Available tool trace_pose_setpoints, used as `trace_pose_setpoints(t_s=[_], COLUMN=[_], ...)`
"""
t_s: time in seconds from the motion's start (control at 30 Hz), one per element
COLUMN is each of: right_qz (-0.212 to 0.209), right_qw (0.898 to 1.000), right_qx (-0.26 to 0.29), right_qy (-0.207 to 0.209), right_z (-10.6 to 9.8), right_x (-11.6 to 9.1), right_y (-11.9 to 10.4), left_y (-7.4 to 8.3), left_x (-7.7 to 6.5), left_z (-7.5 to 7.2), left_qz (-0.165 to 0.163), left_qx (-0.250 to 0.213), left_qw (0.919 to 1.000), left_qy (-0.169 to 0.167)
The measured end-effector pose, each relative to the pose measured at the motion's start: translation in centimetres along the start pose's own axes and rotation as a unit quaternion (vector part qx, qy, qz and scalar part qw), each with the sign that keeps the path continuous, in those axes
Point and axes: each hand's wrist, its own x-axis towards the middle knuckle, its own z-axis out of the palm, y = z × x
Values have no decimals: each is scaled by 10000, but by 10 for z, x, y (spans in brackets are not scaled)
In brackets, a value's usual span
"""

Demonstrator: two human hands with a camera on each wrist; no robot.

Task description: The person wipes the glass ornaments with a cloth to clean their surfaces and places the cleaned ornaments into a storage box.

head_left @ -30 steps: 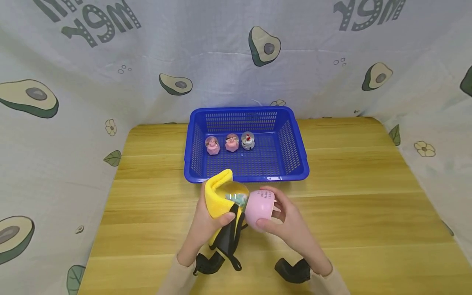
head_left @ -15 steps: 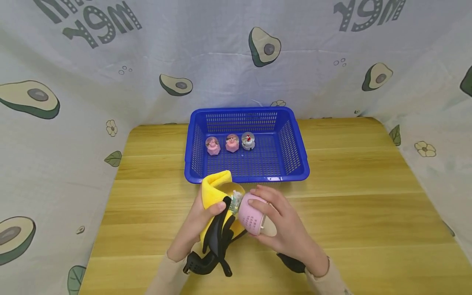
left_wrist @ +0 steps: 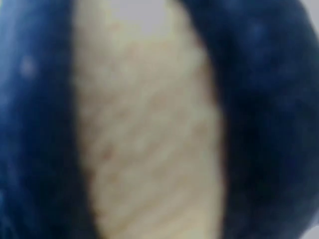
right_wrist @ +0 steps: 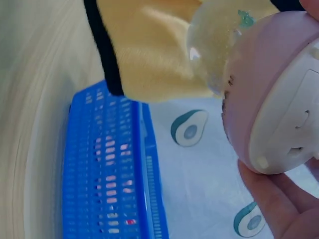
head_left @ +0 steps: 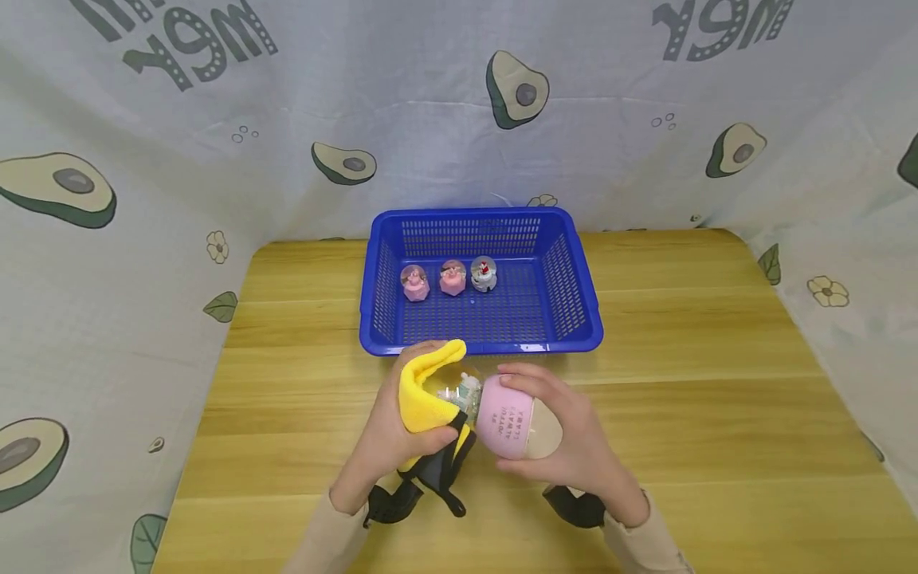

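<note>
In the head view, my right hand (head_left: pixel 577 434) grips the pink base of a snow globe (head_left: pixel 504 416), which is tilted on its side with its clear dome toward the left. My left hand (head_left: pixel 383 434) holds a yellow cloth with black edging (head_left: pixel 417 402) around the dome. A small pale figure shows inside the dome. From the right wrist, I see the white underside of the snow globe (right_wrist: pixel 286 117), with fingers at its rim and the cloth (right_wrist: pixel 154 55) behind the dome. The left wrist view is too blurred to read, only a pale strip between dark areas.
A blue plastic basket (head_left: pixel 480 348) stands behind my hands on the wooden table (head_left: pixel 717 383). Inside it are two small pink snow globes (head_left: pixel 453 279) and a white one (head_left: pixel 484 276) in a row. A curtain printed with avocados (head_left: pixel 430 80) hangs behind the table.
The pink base has turned in my right hand, so its printed text and pale underside now face more toward me. My left hand and the cloth shift slightly around the dome.
</note>
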Motion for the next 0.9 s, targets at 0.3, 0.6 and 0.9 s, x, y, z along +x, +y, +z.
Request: trace_pose_setpoints(t_s=[0.3, 0.6, 0.9], right_qz=[1463, 2380, 3772], right_qw=[9747, 9384, 8695], right_qx=[1643, 2472, 3188], right_qy=[-384, -401, -108], right_z=[-9, -12, -9], right_x=[-4, -5, -3], right_y=[-6, -6, -4], left_y=[19, 36, 32], left_x=[8, 11, 7], left_z=[-5, 2, 14], left_qz=[1178, 2633, 2957], left_qx=[1656, 4161, 4615], left_qw=[9748, 8614, 8297], left_qy=[-916, -1245, -1062])
